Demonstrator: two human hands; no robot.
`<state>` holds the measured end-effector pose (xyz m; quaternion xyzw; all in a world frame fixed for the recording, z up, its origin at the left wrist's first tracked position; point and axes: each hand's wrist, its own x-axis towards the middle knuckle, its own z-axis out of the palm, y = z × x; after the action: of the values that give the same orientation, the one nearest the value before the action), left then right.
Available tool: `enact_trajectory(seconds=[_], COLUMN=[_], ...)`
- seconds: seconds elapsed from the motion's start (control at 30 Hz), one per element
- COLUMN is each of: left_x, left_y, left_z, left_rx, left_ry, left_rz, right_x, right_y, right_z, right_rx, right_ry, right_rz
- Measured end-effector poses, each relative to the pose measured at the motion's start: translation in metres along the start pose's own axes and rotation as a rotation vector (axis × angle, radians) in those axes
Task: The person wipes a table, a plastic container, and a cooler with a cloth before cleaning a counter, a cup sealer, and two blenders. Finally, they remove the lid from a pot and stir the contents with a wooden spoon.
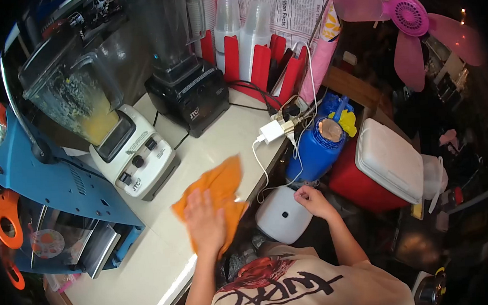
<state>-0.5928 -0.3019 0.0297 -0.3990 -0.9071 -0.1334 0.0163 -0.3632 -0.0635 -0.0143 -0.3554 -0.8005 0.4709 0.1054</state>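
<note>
Evidently, your left hand lies open, fingers extended, on the orange cloth at the counter's edge, probably spreading pressure; your right hand is partly curled, perhaps for balance, and I can't tell if it holds anything.

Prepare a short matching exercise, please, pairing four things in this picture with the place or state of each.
Things
1. Orange cloth
2. Pink fan
3. White blender
4. Blue jug

Places and states
A. Yellowish residue inside its jar
B. Beside the red cooler
C. Under the left hand
D. At the upper right of the view

Right pairs: 1-C, 2-D, 3-A, 4-B
</note>
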Motion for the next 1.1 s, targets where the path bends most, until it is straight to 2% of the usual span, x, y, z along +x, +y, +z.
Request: enact_trajectory(seconds=[0.2, 0.27, 0.3, 0.4, 0.47, 0.53, 0.57, 0.63, 0.7, 0.73, 0.77, 0.8, 0.87, 0.9, 1.0, 1.07, 1.1], left_x=[-0.121, -0.151, -0.159, -0.109, -0.084, -0.027, 0.002, 0.052, 0.105, 0.129, 0.154, 0.177, 0.232, 0.258, 0.335, 0.345, 0.346], left_y=[-0.124, -0.155, -0.158, -0.103, -0.077, -0.026, -0.007, 0.0, 0.005, 0.023, 0.032, 0.053, 0.085, 0.101, 0.106, 0.108, 0.107], left_z=[-0.022, -0.019, -0.019, -0.029, 0.011, 0.018, 0.011, 0.032, 0.045, 0.023, 0.018, -0.001, -0.033, -0.05, -0.032, -0.028, -0.026], left_rx=[0.282, 0.381, 0.431, 0.483, 0.307, 0.057, -0.056, -0.185, -0.489, -0.61, -0.578, -0.619, -0.471, -0.415, 0.228, 0.407, 0.443], left_ry=[0.168, 0.211, 0.23, -0.028, 0.094, 0.241, 0.206, 0.276, 0.313, 0.334, 0.491, 0.565, 0.809, 0.841, 0.665, 0.452, 0.483], left_rz=[-0.563, -0.951, -1.147, -1.211, -0.766, -0.383, -0.258, -0.13, -0.114, -0.118, 0.021, 0.049, 0.212, 0.271, 0.301, 0.19, 0.196], right_x=[0.006, 0.009, 0.009, 0.019, 0.026, 0.032, 0.035, 0.039, 0.04, 0.042, 0.043, 0.04, 0.036, 0.034, 0.026, 0.023, 0.021], right_y=[0.0, 0.008, 0.012, 0.021, 0.029, 0.024, 0.022, 0.021, 0.025, 0.026, 0.027, 0.027, 0.033, 0.038, 0.04, 0.038, 0.039], right_z=[-0.034, -0.041, -0.043, -0.043, -0.037, -0.032, -0.029, -0.024, -0.02, -0.02, -0.022, -0.024, -0.025, -0.024, -0.027, -0.025, -0.023], right_rx=[0.017, 0.018, 0.013, 0.006, 0.017, 0.038, 0.037, 0.043, 0.031, 0.024, 0.027, 0.028, 0.048, 0.067, 0.072, 0.077, 0.081], right_ry=[0.007, -0.018, -0.041, -0.11, -0.145, -0.204, -0.236, -0.284, -0.283, -0.275, -0.271, -0.269, -0.258, -0.248, -0.236, -0.233, -0.234], right_rz=[-0.019, 0.023, 0.035, 0.036, 0.018, -0.003, -0.015, -0.011, -0.062, -0.093, -0.088, -0.079, -0.063, -0.057, -0.03, -0.003, 0.016])
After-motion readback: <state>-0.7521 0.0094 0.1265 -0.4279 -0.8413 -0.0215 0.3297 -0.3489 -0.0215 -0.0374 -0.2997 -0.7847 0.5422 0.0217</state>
